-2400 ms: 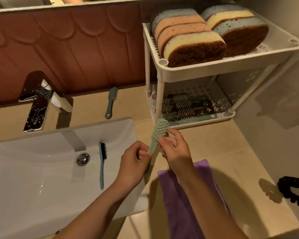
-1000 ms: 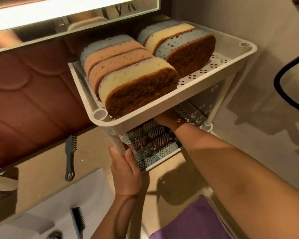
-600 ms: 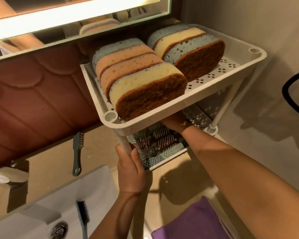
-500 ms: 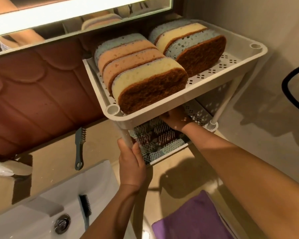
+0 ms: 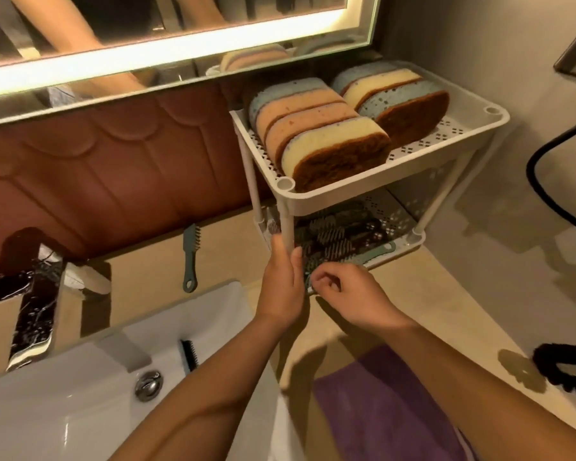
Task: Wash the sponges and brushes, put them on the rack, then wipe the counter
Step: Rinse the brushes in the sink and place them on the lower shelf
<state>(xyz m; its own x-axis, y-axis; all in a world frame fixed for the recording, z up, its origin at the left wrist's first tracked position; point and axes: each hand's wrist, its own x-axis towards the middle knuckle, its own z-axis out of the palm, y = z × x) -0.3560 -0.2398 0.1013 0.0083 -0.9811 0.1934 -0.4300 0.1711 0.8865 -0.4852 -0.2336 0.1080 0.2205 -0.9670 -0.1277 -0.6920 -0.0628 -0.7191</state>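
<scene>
Left hand (image 5: 281, 284) wraps around the near-left post of the white rack (image 5: 379, 182), thumb on the left side of the post and fingers on the right, just above the lower shelf (image 5: 417, 237). Right hand (image 5: 350, 294) sits just beside it at the near rim of that shelf with its fingers (image 5: 325, 277) curled. Whether they pinch the rim or a brush, or hold nothing, cannot be told.

On the rack's top shelf stand two rows of sponges on edge: a row of four (image 5: 326, 141) on the left and a row of three (image 5: 403, 101) on the far right, brown scouring sides facing near. Washed brushes (image 5: 335, 234) lie packed together on the lower shelf, one teal handle (image 5: 378, 251) pointing right.

Left of the rack, a teal brush (image 5: 190, 257) lies on the beige counter (image 5: 446, 294) close to the red-brown wall tiles. Another brush (image 5: 189, 356) with dark bristles lies in the white sink (image 5: 80, 410), just right of the drain (image 5: 148, 384). A chrome faucet (image 5: 34, 314) stands at the sink's far left. Near the right forearm a purple cloth (image 5: 379, 410) lies on the counter, and a black hair clip (image 5: 564, 371) sits at the right edge.
</scene>
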